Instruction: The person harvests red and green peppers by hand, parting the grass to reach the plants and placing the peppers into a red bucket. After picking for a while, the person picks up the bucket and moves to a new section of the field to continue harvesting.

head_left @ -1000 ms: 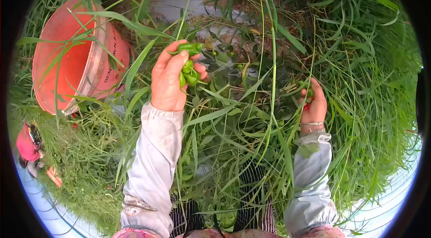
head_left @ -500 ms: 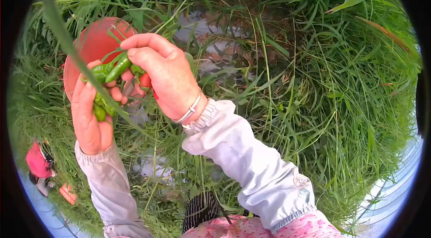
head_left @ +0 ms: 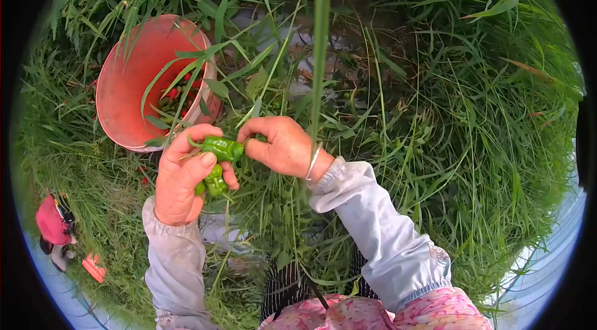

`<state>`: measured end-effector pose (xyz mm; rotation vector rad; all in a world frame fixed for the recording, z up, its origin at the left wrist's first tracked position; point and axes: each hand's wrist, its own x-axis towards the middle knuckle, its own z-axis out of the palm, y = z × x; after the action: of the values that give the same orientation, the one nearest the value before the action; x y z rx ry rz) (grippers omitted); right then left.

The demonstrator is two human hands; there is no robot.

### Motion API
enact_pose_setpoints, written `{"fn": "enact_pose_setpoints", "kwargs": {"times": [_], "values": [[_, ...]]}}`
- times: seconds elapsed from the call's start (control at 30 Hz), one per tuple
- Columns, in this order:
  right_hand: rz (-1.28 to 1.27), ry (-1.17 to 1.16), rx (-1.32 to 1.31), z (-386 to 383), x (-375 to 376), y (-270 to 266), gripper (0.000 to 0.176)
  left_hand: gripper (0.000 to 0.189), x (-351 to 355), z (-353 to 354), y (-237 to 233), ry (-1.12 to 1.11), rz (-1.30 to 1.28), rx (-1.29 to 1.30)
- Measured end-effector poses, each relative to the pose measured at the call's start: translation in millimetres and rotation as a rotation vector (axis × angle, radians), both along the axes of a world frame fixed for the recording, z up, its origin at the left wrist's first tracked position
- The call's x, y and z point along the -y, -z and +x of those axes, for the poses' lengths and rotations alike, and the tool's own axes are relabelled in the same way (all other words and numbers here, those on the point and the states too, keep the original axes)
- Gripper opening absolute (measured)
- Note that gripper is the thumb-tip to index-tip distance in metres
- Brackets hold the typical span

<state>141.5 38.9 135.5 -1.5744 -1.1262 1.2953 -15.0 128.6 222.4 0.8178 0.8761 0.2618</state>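
My left hand (head_left: 179, 182) is closed around a small bunch of green peppers (head_left: 219, 162), with one pepper sticking out above the thumb. My right hand (head_left: 277, 144) reaches across from the right and pinches the end of that top pepper. Both hands sit just below and right of a red bucket (head_left: 127, 81) that leans in the grass; red and green peppers lie inside it. Grey sleeves cover both arms, and a bangle is on the right wrist.
Tall grass and pepper plants (head_left: 398, 81) surround everything, with one blade (head_left: 321, 31) hanging right in front of the camera. Pale ground sheeting (head_left: 292, 37) shows behind the bucket. A person in red (head_left: 50, 224) is at the far lower left.
The hands have dropped down and to the right, away from the bucket mouth. The left hand holds fewer peppers, and the red ones that were between the hands are gone from them.
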Motion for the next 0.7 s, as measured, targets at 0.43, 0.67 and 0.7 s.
{"fn": "enact_pose_setpoints", "kwargs": {"times": [0.43, 0.67, 0.7], "values": [[0.482, 0.141, -0.308, -13.4, -58.1, -98.6, 0.043, 0.028, -115.4, -68.0, -23.2, -0.176, 0.637, -0.309], [-0.031, 0.625, -0.688, -117.3, -171.3, -55.4, 0.054, 0.039, -191.7, -88.6, 28.4, -0.244, 0.529, -0.351], [-0.010, 0.657, -0.798, -115.5, -164.2, -55.3, 0.056, 0.039, -196.5, -95.9, 40.1, -0.252, 0.479, -0.366]]}}
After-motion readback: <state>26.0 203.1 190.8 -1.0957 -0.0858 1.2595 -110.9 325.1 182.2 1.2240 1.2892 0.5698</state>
